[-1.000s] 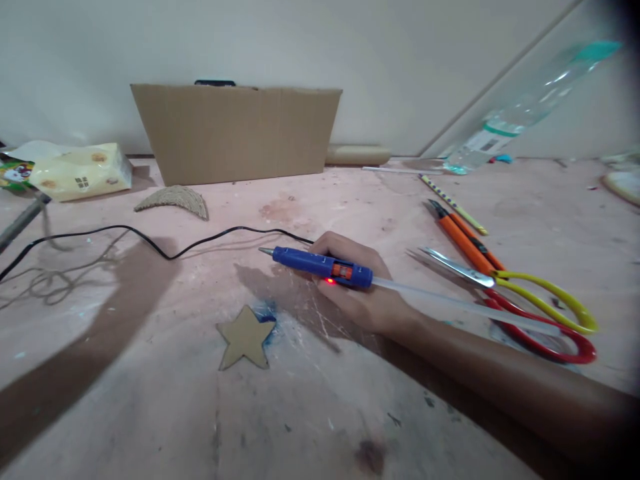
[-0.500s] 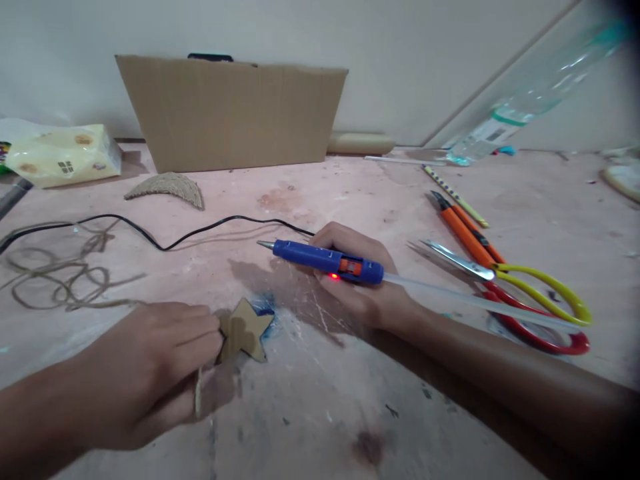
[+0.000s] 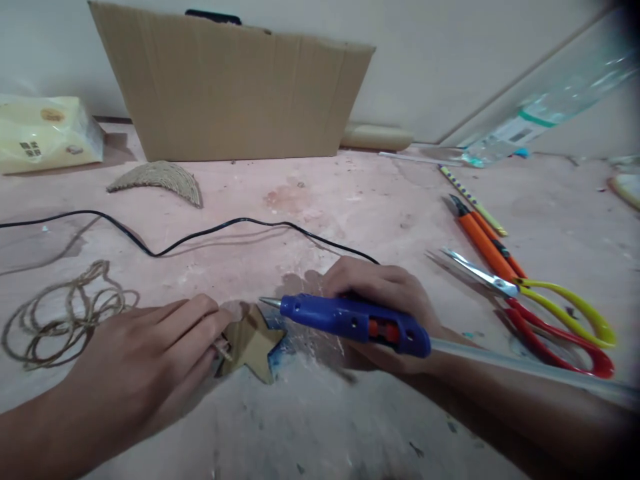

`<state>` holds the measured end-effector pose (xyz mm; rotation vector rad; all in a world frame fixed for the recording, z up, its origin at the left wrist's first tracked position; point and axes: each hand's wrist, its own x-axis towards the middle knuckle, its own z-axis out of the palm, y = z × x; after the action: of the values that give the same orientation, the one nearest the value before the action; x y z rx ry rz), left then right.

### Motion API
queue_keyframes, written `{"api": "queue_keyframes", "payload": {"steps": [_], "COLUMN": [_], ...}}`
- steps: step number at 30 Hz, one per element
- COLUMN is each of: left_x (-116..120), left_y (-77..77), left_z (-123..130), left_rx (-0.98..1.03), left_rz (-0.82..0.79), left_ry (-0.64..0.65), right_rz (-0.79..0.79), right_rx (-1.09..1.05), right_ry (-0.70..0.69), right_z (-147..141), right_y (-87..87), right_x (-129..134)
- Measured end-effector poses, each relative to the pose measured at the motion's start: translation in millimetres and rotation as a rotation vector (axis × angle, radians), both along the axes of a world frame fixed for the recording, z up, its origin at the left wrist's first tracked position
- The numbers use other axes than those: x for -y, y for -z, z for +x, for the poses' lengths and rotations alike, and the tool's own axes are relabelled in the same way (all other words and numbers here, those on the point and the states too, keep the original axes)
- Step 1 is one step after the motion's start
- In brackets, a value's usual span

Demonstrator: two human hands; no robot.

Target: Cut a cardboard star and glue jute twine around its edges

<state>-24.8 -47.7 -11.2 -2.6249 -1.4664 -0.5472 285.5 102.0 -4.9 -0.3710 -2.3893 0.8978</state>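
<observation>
A small cardboard star lies on the table, with blue marks around its right side. At the star's left points is my left hand, its fingers closed on a short end of twine against the cardboard. A loose coil of the same twine lies beyond that wrist. My right hand grips a blue hot glue gun. Its metal nozzle hangs near the star's upper points, and a clear glue stick sticks out of its back.
A black cord crosses the table. Behind it are a twine-covered crescent, a cardboard panel and a tissue pack. To the right lie scissors, an orange craft knife, a patterned stick and a plastic bottle.
The glue gun has come down and nearer the star. My left fingers have moved onto the star's left side with the twine end. The whole view has shifted closer.
</observation>
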Motion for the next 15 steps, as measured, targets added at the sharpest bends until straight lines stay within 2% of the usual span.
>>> {"api": "queue_keyframes", "payload": {"steps": [5, 10, 15], "left_x": [8, 0, -6], "left_y": [10.9, 2.6, -2.0], "left_z": [-10, 4, 16], "left_rx": [0.006, 0.066, 0.064], "left_rz": [0.023, 0.0, 0.009], "left_ry": [0.045, 0.061, 0.08], "right_rz": [-0.017, -0.01, -0.022], "right_rx": [0.039, 0.164, 0.128], "right_ry": [0.031, 0.051, 0.078], "right_z": [3, 6, 6], "right_y": [-0.5, -7.2, -3.5], "right_x": [2, 5, 5]}}
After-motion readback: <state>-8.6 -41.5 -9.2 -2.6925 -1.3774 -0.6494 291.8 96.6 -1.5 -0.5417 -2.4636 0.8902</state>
